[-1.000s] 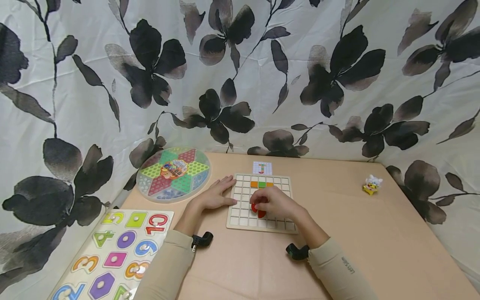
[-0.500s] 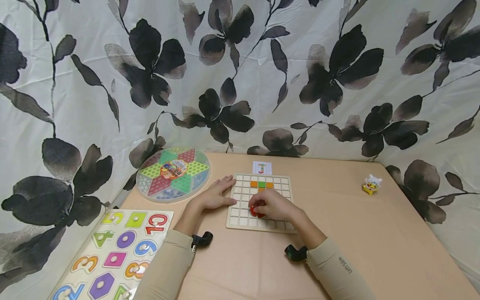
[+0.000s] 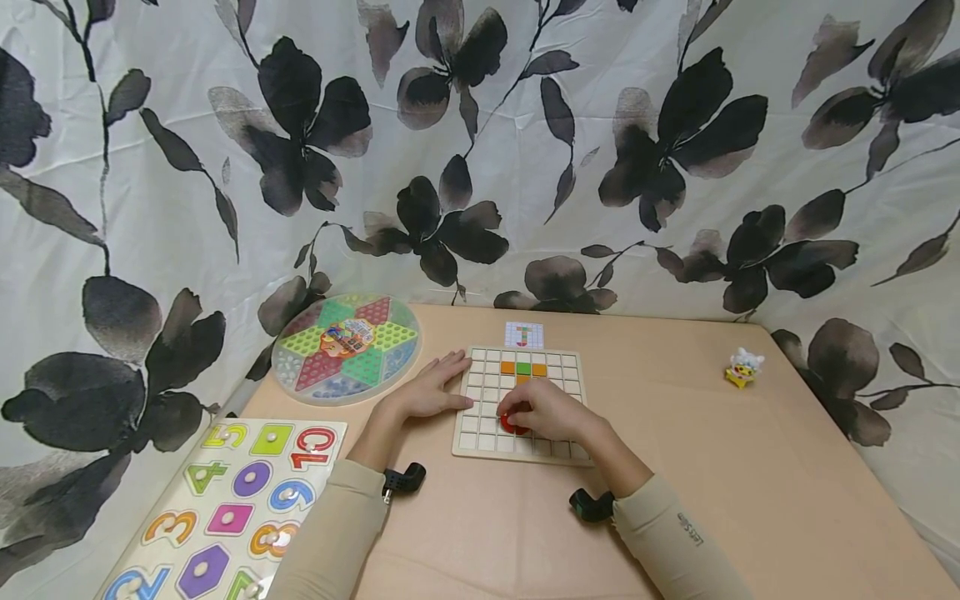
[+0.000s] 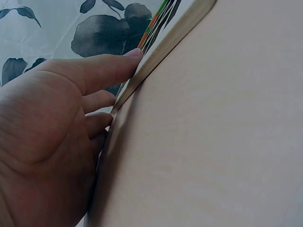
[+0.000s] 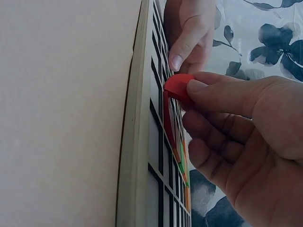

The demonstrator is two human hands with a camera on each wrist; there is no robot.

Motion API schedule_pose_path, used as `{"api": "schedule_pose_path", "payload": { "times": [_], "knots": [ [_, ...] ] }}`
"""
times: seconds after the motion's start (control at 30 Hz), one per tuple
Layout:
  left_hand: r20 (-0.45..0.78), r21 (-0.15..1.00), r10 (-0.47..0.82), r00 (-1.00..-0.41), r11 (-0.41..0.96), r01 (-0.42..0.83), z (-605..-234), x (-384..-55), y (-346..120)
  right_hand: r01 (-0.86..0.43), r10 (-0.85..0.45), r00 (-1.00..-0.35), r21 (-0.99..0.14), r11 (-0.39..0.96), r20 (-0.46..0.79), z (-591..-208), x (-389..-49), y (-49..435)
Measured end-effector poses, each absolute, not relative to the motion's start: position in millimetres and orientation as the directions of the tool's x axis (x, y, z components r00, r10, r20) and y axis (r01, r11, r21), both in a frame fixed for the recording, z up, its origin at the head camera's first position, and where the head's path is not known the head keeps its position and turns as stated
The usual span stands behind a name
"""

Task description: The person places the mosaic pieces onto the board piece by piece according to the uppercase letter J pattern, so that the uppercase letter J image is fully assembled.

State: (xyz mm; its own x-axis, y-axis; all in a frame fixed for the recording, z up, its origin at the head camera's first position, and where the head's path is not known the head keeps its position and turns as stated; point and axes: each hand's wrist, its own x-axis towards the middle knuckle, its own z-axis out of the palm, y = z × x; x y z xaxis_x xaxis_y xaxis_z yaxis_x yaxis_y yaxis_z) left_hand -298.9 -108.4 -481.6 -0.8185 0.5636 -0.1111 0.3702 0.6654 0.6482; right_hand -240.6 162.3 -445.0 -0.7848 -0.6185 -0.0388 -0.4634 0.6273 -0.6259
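Observation:
A white square-grid board (image 3: 480,442) lies on the table, with orange and green tiles (image 3: 522,369) set in its upper squares. My right hand (image 3: 551,410) pinches a red piece with a rounded edge (image 5: 179,86) between thumb and forefinger, tilted against the board's surface. Beside it, a red tile (image 5: 169,123) lies flat in the grid, mostly covered by my hand in the head view. With fingers extended, my left hand (image 3: 431,390) rests along the board's left edge; its thumb (image 4: 113,68) touches the rim in the left wrist view.
Behind the board lies a small pattern card (image 3: 524,335). A round star-patterned game board (image 3: 347,350) is at the back left, a number puzzle board (image 3: 251,479) at the front left. A small toy figure (image 3: 743,368) stands far right.
My right hand has shifted slightly left and toward me, bringing the red rounded piece lower on the grid; over the last half second it barely moves. My left hand keeps its place.

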Motion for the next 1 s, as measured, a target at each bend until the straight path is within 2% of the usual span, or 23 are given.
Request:
{"api": "schedule_pose_path", "payload": {
  "times": [0.33,0.73,1.0],
  "knots": [
    [-0.114,0.653,0.560,-0.820,0.665,0.363,-482.5,-299.7,-108.6,-0.457,-0.623,-0.781,-0.634,0.624,-0.050,-444.9,-240.2,160.1],
    [-0.108,0.658,0.567,-0.817,0.656,0.369,-482.7,-298.6,-108.6,-0.540,-0.661,-0.749,-0.527,0.656,-0.056,-444.2,-238.4,158.0],
    [-0.104,0.655,0.572,-0.814,0.655,0.377,-481.6,-298.3,-109.6,-0.543,-0.658,-0.751,-0.512,0.666,-0.060,-441.2,-236.7,156.5]
  ]
}}
